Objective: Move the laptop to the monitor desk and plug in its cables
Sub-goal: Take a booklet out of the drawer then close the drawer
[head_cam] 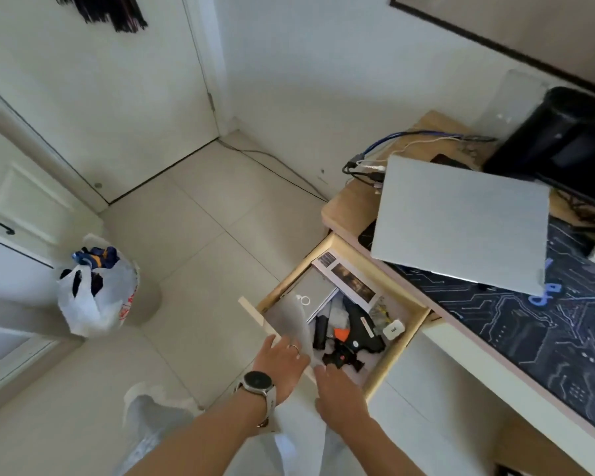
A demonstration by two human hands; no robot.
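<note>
The closed grey laptop (461, 223) lies on the desk (344, 207), partly on a dark circuit-print mat (516, 324). A bundle of cables (364, 166) with loose plugs sits by its left edge. The black monitor (571, 146) stands behind it at the right. Both my hands are down at the front of an open drawer (406, 341). My left hand (282, 359), wearing a watch and a ring, rests its fingers on the drawer front. My right hand (337, 389) pinches a translucent plastic sheet (299, 317) that rises between the hands.
The drawer holds a black glue gun (361, 333), a small white box (394, 328), papers and other small items. A full white plastic bag (93, 297) stands on the tiled floor at the left. A door is in the far corner.
</note>
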